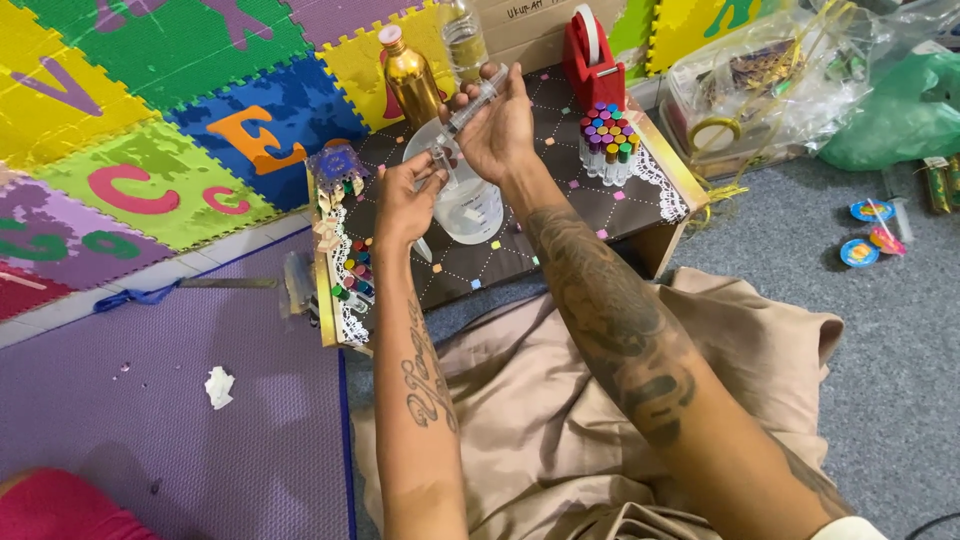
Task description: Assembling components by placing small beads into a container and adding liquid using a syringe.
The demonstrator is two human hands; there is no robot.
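While beside hands (455, 160), gold bottle (411, 82).

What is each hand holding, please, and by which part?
Right hand: a clear syringe, by its barrel. Left hand: a small clear vial, pinched in its fingers.

Clear plastic bag (790, 75) top right; green bag (900, 115) beside; cardboard box (530, 25) behind table.
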